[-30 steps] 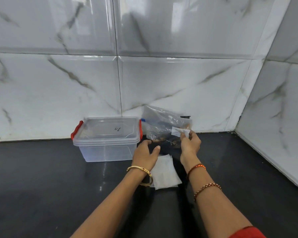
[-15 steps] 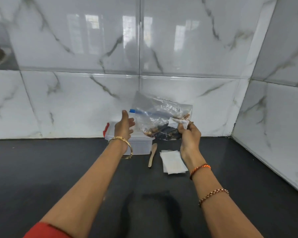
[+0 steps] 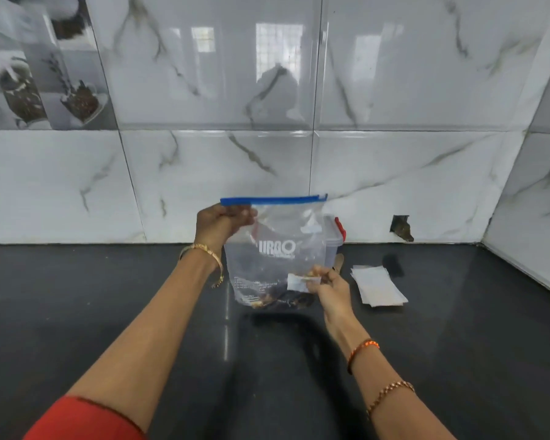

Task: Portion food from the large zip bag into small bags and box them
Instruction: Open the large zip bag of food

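A large clear zip bag (image 3: 277,249) with a blue zip strip hangs upright above the black counter, dark food lying at its bottom. My left hand (image 3: 218,222) grips its top left corner just under the zip. My right hand (image 3: 329,285) pinches the bag's lower right side by a white label. Behind the bag stands a clear plastic box (image 3: 334,246) with red clips, mostly hidden. A stack of small white bags (image 3: 377,285) lies flat on the counter to the right.
The black counter (image 3: 108,296) runs to a marble-tiled wall at the back and a side wall at the right. A wooden spoon handle (image 3: 339,260) peeks out beside the box. A hole (image 3: 400,228) breaks the tile at the wall's foot.
The bag has swung from a tilted hold to hanging upright, zip on top. My left hand has taken hold of its top left corner. The view has shifted left.
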A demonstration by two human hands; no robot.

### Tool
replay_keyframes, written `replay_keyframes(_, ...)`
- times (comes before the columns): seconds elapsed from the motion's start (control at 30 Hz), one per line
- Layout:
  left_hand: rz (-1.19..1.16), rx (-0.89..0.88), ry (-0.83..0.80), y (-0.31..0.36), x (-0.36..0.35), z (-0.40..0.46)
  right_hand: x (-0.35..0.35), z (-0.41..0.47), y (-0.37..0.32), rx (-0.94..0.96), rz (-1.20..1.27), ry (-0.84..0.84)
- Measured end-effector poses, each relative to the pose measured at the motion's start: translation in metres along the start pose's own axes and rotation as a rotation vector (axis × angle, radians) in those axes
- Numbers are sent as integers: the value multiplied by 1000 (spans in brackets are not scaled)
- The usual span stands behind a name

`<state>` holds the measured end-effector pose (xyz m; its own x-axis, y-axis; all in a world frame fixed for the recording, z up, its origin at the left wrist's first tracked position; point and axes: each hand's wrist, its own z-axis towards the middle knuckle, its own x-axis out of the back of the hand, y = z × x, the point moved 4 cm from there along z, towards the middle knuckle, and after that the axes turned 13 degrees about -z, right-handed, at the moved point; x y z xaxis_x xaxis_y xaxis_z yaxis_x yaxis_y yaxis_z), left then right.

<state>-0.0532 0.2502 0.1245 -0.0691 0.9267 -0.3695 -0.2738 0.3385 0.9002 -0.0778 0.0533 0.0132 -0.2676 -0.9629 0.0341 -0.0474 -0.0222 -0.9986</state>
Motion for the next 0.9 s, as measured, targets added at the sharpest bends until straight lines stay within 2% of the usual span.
replay_keyframes(0.17,63,-109,-118,4,7,0,-10,8,-35,104,140,-121)
replay_keyframes(0.43,50,-188,-75,13,12,3,-4,23,-79,244,200,67)
replay_keyframes(0.5,155,-313,-39,16,12,4,-2,23,-79,261,206,82)
replay_keyframes(0.6,589,-712,13,33,-3,-6,0,20,-84,310,162,81)
replay_keyframes(0.67,801,-911,-110,40,-26,-15,0,16,-89,357,133,72)
replay_keyframes(0.7,893,-912,-205,40,-39,-18,0,13,-92,379,115,67)
replay_keyframes(0.77,1099,-790,-337,32,-60,-22,-1,9,-96,418,78,44)
replay_keyframes(0.83,1160,-733,-364,23,-70,-22,-2,6,-98,436,36,22)
replay_keyframes(0.9,1121,-717,-362,20,-75,-23,-3,5,-99,437,3,14)
